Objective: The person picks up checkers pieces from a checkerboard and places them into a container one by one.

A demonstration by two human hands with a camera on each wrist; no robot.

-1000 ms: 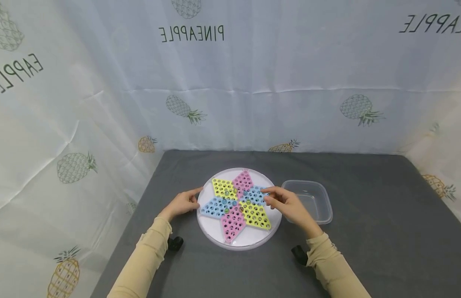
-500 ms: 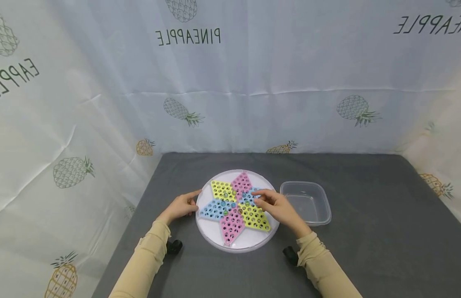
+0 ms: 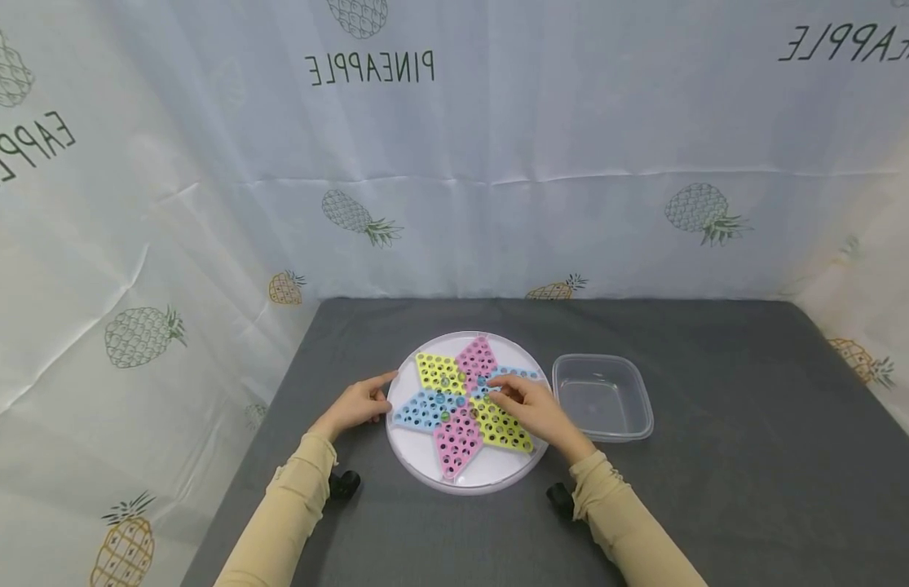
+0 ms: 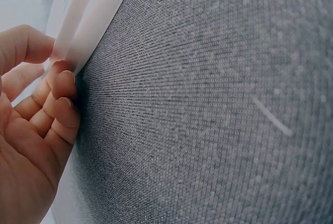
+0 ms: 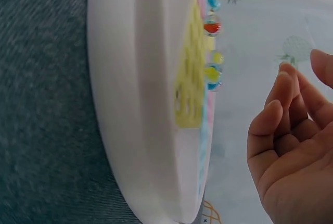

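Left hand [image 3: 359, 402]: rests at the left rim of the round white board [image 3: 425, 469], curled fingers touching the rim, steadying it.
Marbles [image 3: 445, 398]: few, sitting in holes near the star centre.
Right hand [image 3: 526, 401]: hovers above the centre, fingers loosely bent, holding nothing; should pinch one marble gently.
Clear container [image 3: 605, 398]: just right of the board.

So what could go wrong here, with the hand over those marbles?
The marbles sit loose in shallow holes near the board's centre, so a slip by the right hand above them might knock some rolling. The left hand only touches the rim, so a bump could shift the board. The tub stands close by and could get nudged.
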